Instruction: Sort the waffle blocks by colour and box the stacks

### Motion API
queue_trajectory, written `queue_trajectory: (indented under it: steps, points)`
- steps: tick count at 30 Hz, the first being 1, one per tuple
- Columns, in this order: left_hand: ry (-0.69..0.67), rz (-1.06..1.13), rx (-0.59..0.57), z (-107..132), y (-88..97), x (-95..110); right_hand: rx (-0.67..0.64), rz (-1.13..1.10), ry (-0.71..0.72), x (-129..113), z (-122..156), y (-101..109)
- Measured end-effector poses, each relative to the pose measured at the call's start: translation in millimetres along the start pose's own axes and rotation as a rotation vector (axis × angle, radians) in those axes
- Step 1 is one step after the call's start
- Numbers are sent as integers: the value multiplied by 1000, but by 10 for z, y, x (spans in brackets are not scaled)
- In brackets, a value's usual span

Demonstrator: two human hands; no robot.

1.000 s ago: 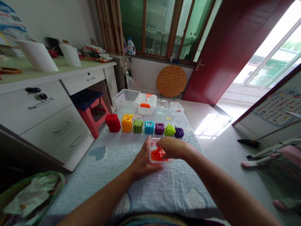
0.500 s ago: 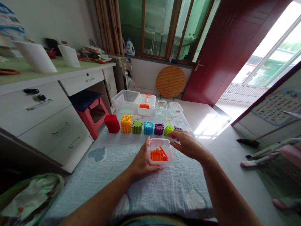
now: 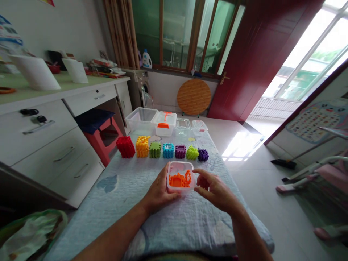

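A small clear plastic box (image 3: 180,166) holding orange toy pieces (image 3: 178,179) rests on the pale blue quilt (image 3: 130,188). My left hand (image 3: 158,190) grips the box's left side. Just right of the box, my right hand (image 3: 214,189) is curled round a dark red toy piece (image 3: 204,182). Behind the box stands a row of interlocking toy cubes: red (image 3: 125,146), yellow (image 3: 142,146), green (image 3: 155,149), blue (image 3: 168,150), purple (image 3: 180,151), lime (image 3: 192,153) and violet (image 3: 202,154).
Clear containers (image 3: 143,119), one with an orange-latched lid (image 3: 164,123), stand at the quilt's far end. A white drawer unit (image 3: 49,134) and a red stool (image 3: 102,132) are at left. A broom (image 3: 284,164) lies on the floor at right.
My right hand left the box, swung out to its right, then came back down beside it holding a dark red piece. The left hand kept hold of the box.
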State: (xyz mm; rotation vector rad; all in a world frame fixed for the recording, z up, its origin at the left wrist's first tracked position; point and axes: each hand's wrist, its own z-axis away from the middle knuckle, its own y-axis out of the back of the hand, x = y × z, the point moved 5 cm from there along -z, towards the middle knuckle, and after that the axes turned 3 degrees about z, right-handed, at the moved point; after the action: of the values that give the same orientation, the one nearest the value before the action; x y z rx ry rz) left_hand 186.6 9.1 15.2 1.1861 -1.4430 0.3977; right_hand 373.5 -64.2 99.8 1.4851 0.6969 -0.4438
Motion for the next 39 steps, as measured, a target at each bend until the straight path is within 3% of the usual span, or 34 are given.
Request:
queue_trajectory:
  steps: [6, 12, 17, 24, 31, 39]
  points:
    - [-51, -39, 18, 7, -1, 29, 16, 301, 0, -180, -51, 2]
    - [-108, -66, 30, 10, -22, 26, 7, 518, -92, -264, -150, -116]
    - [-96, -118, 38, 19, -27, -27, -66, 350, -87, -186, -203, -208]
    - [-77, -80, 18, 10, -26, -7, -92, 133, 0, -128, -162, -152]
    - [-67, -27, 19, -4, -18, 43, -19, 158, -16, -145, -156, -152]
    - [-46, 1, 38, 2, -9, 62, -78, 165, -1, -243, -113, -128]
